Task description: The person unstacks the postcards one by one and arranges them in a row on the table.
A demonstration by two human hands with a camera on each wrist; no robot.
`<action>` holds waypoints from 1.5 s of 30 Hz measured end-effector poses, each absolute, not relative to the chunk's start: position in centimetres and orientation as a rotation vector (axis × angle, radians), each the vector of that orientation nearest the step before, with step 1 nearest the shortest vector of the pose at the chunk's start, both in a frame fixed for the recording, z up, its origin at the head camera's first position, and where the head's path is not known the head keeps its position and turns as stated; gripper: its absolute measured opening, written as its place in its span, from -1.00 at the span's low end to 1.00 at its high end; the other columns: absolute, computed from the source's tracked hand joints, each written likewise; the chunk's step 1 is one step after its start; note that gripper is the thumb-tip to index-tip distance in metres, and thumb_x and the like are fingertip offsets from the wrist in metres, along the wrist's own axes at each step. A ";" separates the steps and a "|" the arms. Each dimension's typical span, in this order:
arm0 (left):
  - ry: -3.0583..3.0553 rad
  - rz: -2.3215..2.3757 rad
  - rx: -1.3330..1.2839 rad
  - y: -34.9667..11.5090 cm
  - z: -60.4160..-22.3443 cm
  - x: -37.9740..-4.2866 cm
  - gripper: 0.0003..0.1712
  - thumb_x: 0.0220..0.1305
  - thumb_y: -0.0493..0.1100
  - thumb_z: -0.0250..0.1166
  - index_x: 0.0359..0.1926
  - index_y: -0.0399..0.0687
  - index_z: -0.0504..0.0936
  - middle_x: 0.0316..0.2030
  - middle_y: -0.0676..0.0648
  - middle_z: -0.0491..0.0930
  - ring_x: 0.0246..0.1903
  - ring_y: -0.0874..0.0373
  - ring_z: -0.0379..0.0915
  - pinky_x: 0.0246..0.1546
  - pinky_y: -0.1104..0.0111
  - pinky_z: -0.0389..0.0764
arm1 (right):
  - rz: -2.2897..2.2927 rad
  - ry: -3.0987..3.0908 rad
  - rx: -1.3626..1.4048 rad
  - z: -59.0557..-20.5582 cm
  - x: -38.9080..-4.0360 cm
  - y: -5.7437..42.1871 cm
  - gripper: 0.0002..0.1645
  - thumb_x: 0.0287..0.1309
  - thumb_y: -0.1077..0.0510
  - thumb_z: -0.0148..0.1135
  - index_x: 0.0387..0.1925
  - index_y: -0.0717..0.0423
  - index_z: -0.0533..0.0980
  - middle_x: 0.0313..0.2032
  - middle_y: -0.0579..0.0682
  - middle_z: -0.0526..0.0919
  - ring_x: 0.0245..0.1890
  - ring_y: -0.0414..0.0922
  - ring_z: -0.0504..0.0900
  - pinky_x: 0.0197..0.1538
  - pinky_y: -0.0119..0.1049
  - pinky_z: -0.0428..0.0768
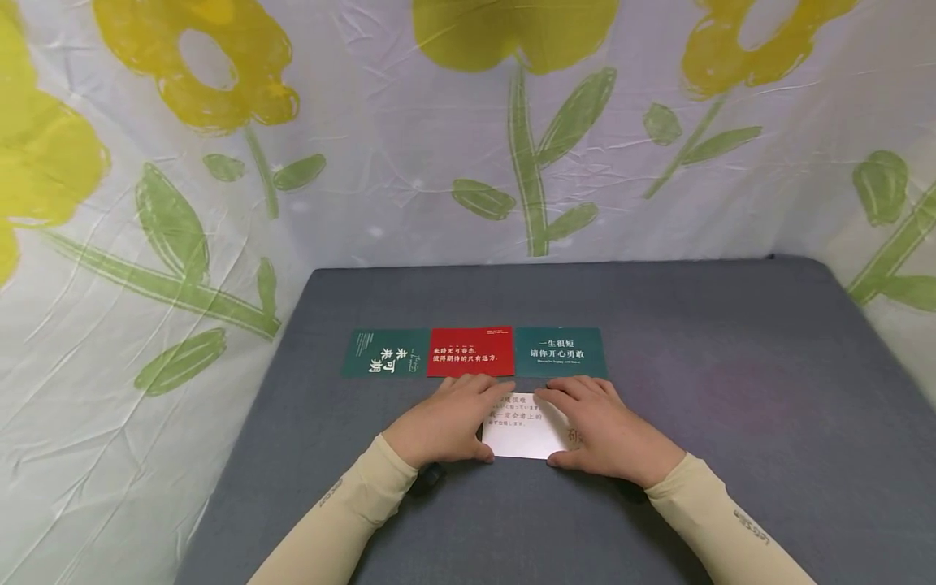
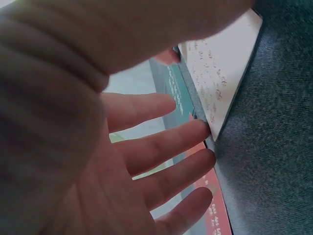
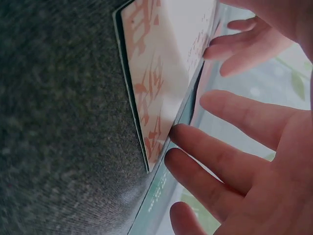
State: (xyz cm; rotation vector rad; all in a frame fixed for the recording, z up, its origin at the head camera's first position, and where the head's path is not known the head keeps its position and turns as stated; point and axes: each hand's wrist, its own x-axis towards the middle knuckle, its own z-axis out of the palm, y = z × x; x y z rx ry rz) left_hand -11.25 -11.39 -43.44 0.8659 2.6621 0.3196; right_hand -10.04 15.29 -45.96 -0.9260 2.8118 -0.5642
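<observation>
A white card (image 1: 522, 435) with printed lettering lies on the grey table between both hands, and a dark layer shows under its edge in the right wrist view. My left hand (image 1: 455, 422) is at its left end, the thumb by the near left corner and the relaxed fingers (image 2: 166, 142) reaching toward the far left corner. My right hand (image 1: 610, 426) mirrors this at the right end, covering part of the print. Its fingers (image 3: 220, 161) are spread and fairly straight, with a fingertip close to the far right corner.
Behind the hands, a green card (image 1: 361, 357), a red card (image 1: 471, 337) and another green card (image 1: 559, 370) lie in a row. The grey table (image 1: 731, 341) extends on both sides. A white cloth (image 1: 380, 162) with yellow flowers hangs behind it.
</observation>
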 end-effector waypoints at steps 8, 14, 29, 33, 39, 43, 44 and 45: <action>2.679 0.287 0.893 -11.3 -43.4 -11.3 0.14 0.08 0.06 0.71 0.62 -0.01 0.36 0.42 -0.04 0.51 0.41 0.04 0.41 0.53 -0.02 0.39 | -0.545 2.839 -0.943 -45.7 -10.2 15.5 -0.02 -0.07 -0.12 0.76 0.39 0.02 0.57 0.28 -0.01 0.64 0.32 0.03 0.56 0.44 0.20 0.36; 2.673 0.290 0.893 -11.2 -43.5 -11.3 0.17 0.06 0.07 0.72 0.63 0.00 0.35 0.42 -0.03 0.53 0.40 0.05 0.42 0.55 0.01 0.39 | -0.525 2.827 -0.950 -45.4 -10.2 15.4 -0.05 -0.08 -0.12 0.77 0.36 0.01 0.59 0.24 -0.05 0.66 0.30 -0.02 0.59 0.44 0.19 0.37; 2.657 0.327 0.849 -11.4 -43.7 -11.5 0.18 0.04 0.10 0.72 0.63 0.04 0.36 0.43 -0.02 0.50 0.40 0.06 0.41 0.54 0.02 0.41 | -0.557 2.785 -0.916 -45.3 -10.3 15.4 -0.08 -0.07 -0.12 0.77 0.34 -0.01 0.60 0.18 -0.09 0.64 0.25 -0.04 0.59 0.39 0.23 0.42; 2.657 0.339 0.851 -11.4 -43.9 -11.6 0.17 0.03 0.11 0.73 0.62 0.05 0.37 0.42 -0.01 0.51 0.37 0.08 0.41 0.52 0.02 0.43 | -0.569 2.780 -0.909 -45.3 -10.3 15.4 -0.08 -0.07 -0.11 0.77 0.34 -0.01 0.60 0.19 -0.09 0.64 0.24 -0.03 0.59 0.39 0.22 0.42; 2.650 0.353 0.854 -11.4 -43.9 -11.6 0.16 0.04 0.10 0.72 0.62 0.05 0.38 0.41 -0.01 0.51 0.35 0.08 0.41 0.51 0.02 0.43 | -0.586 2.782 -0.904 -45.4 -10.3 15.5 -0.08 -0.08 -0.10 0.78 0.34 -0.01 0.60 0.18 -0.10 0.64 0.23 -0.04 0.59 0.38 0.22 0.43; 2.645 0.362 0.844 -11.3 -43.9 -11.6 0.17 0.02 0.10 0.73 0.62 0.06 0.38 0.41 -0.01 0.50 0.35 0.09 0.41 0.51 0.02 0.44 | -0.595 2.784 -0.904 -45.5 -10.3 15.6 -0.09 -0.09 -0.10 0.78 0.33 -0.01 0.61 0.19 -0.10 0.65 0.23 -0.04 0.59 0.38 0.22 0.43; 2.644 0.365 0.842 -11.3 -43.9 -11.6 0.17 0.02 0.10 0.73 0.62 0.07 0.38 0.41 0.00 0.50 0.35 0.09 0.41 0.51 0.02 0.44 | -0.596 2.784 -0.902 -45.6 -10.3 15.6 -0.09 -0.09 -0.09 0.78 0.32 -0.01 0.61 0.19 -0.10 0.65 0.23 -0.04 0.59 0.38 0.22 0.44; 2.644 0.367 0.841 -11.3 -44.0 -11.6 0.17 0.02 0.10 0.73 0.62 0.07 0.38 0.41 0.00 0.50 0.35 0.09 0.41 0.51 0.02 0.44 | -0.598 2.784 -0.901 -45.6 -10.3 15.6 -0.09 -0.09 -0.09 0.77 0.32 -0.01 0.61 0.19 -0.10 0.65 0.23 -0.04 0.59 0.38 0.22 0.44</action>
